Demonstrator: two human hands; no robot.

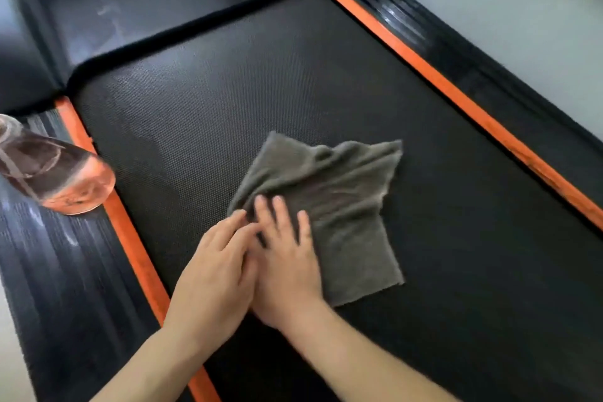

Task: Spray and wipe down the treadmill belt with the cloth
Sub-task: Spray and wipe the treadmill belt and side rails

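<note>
A grey cloth (336, 206) lies crumpled on the black textured treadmill belt (228, 91), near its middle. My right hand (287, 264) lies flat on the cloth's near left corner, fingers straight and pressing down. My left hand (218, 268) lies beside it, fingers stretched out, its fingertips touching the cloth's left edge and overlapping the right hand. A clear spray bottle (55, 173) with pinkish liquid stands on the left side rail, apart from both hands.
Orange strips (456, 88) run along both sides of the belt, with ribbed black side rails (49, 271) outside them. The black motor cover (146, 0) sits at the far end. Pale floor (522, 10) lies to the right.
</note>
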